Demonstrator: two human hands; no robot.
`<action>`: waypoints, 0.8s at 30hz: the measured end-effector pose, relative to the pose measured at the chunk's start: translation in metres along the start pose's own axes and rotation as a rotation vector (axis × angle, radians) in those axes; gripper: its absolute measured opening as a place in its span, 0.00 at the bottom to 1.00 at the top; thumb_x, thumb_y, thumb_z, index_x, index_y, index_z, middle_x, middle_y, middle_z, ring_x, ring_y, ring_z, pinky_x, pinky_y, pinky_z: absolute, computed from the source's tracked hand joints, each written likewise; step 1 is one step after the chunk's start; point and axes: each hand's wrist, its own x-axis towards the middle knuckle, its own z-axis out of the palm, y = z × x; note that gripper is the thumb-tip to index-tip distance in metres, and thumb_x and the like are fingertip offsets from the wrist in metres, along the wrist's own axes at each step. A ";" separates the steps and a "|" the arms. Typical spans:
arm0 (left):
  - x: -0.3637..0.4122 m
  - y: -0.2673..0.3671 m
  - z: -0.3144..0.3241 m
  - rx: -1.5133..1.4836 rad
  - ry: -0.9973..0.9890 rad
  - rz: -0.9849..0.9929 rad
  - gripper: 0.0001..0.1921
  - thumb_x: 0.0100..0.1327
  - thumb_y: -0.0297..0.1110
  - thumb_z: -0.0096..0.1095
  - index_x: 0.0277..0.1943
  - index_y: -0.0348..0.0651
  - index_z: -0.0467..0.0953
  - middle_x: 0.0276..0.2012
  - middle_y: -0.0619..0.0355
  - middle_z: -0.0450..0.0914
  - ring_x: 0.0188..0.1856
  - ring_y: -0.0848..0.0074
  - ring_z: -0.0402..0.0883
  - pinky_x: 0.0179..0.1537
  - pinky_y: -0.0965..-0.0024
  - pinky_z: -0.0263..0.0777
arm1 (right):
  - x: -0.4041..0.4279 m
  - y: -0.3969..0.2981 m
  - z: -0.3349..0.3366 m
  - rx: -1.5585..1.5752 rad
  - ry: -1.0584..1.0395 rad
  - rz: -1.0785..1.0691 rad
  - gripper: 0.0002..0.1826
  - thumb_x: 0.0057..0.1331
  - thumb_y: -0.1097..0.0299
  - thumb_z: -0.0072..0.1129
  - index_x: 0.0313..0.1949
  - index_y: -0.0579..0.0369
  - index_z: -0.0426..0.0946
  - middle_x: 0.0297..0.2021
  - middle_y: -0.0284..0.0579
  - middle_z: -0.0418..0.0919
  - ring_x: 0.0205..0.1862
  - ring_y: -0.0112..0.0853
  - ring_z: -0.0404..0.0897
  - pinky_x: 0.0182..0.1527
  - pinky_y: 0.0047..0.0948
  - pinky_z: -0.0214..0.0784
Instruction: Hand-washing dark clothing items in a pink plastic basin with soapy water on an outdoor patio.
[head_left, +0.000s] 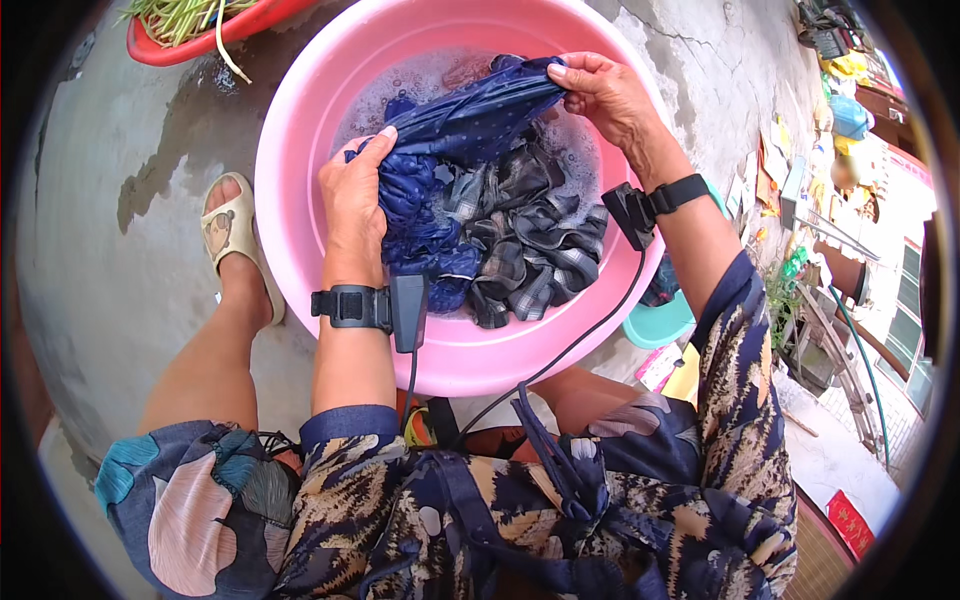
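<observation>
Between my two hands a dark blue dotted cloth garment (472, 112) is pulled taut over a pink plastic basin (292, 150). My left hand (356, 180) pinches its bunched left part, with the thumb on top. At the upper right, my right hand (600, 90) grips the other end between thumb and fingers. The rest of the blue fabric hangs in folds down into the basin. A dark grey plaid garment (525, 240) lies crumpled beside it, wet and partly in the water. Soapy water (574, 154) with bubbles shows around the cloth.
A red basin (180, 51) of long green stalks stands at the upper left. To the right, a turquoise basin (660, 322) holds dark cloth, partly hidden. Black cables (555, 360) run from my wrist devices past the pink rim. Clutter lies along the far right; the concrete floor (97, 172) is partly wet.
</observation>
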 end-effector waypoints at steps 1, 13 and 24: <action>-0.002 -0.001 0.001 -0.004 0.002 -0.002 0.08 0.56 0.25 0.70 0.36 0.33 0.79 0.30 0.58 0.81 0.30 0.80 0.78 0.32 0.78 0.70 | -0.002 0.002 -0.001 -0.004 -0.001 0.002 0.11 0.57 0.73 0.70 0.38 0.55 0.77 0.26 0.35 0.80 0.22 0.20 0.74 0.22 0.19 0.64; -0.001 0.002 0.011 0.398 0.097 0.115 0.13 0.52 0.29 0.73 0.40 0.34 0.82 0.30 0.59 0.79 0.31 0.79 0.74 0.37 0.74 0.68 | 0.022 0.036 0.031 -1.077 0.000 -0.197 0.23 0.58 0.71 0.68 0.54 0.58 0.76 0.32 0.44 0.80 0.40 0.33 0.79 0.47 0.30 0.72; -0.014 0.030 0.020 0.743 -0.169 0.822 0.10 0.57 0.28 0.69 0.40 0.35 0.78 0.37 0.56 0.79 0.41 0.73 0.78 0.46 0.71 0.71 | -0.008 -0.017 -0.023 0.031 -0.190 -0.155 0.08 0.68 0.69 0.57 0.45 0.55 0.74 0.38 0.35 0.78 0.40 0.26 0.79 0.50 0.38 0.75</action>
